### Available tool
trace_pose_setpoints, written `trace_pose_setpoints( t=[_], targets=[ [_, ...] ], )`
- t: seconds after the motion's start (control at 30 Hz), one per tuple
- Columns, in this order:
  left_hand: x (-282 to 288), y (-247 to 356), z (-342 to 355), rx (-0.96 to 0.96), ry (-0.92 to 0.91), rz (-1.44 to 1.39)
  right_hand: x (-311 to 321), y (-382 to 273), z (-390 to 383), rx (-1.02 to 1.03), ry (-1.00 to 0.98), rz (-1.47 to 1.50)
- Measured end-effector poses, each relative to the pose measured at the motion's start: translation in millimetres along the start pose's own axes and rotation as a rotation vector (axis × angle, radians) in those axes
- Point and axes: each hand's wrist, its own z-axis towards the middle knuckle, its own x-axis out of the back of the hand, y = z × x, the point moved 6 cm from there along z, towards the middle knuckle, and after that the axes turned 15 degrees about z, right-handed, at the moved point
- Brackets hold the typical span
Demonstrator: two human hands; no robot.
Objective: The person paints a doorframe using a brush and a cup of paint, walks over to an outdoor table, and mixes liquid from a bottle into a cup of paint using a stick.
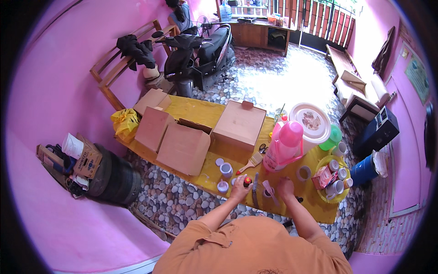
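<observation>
My left hand [239,188] is closed round a small dark object with a red and yellow end [247,181], perhaps a tool handle, near the front edge of the table. My right hand [285,187] rests farther right, its fingers curled in; whatever they hold, if anything, is hidden. Between the hands lie a knife-like flat blade [255,188] and a pale pink spoon [269,188] over a small round container. Beyond my left hand are a paintbrush [252,162], black scissors [263,148] and white lidded jars [226,170]. A roll of tape [303,172] sits right of my right hand.
Cardboard boxes [239,123] cover the left of the yellow table [182,108]. A pink thermos jug [285,146], a white-lidded tub [310,121] and a yellow tray [343,196] of cups and jars stand right. Beyond are a motorbike [196,57] and a seated person [181,16].
</observation>
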Motion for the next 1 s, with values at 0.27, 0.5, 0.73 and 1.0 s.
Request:
trace_pose_setpoints(
  t=[0.27,0.5,0.73,1.0],
  targets=[
    [-12.4,-2.4,-4.4,0.002,-0.012,-0.027,20.2,-21.1,-3.2,-0.088,0.018,-0.152],
    [-1.4,6.4,-6.2,-0.028,0.024,-0.107,8.5,-95.9,-10.7,0.286,-0.008,0.115],
    [14.4,17.0,-24.9,-0.101,0.106,-0.081,4.9,-167.4,-16.1,0.383,-0.062,0.285],
    [44.8,39.6,-43.9,-0.191,0.124,-0.062,19.2,-188.8,-29.5,0.332,-0.218,0.360]
  ],
)
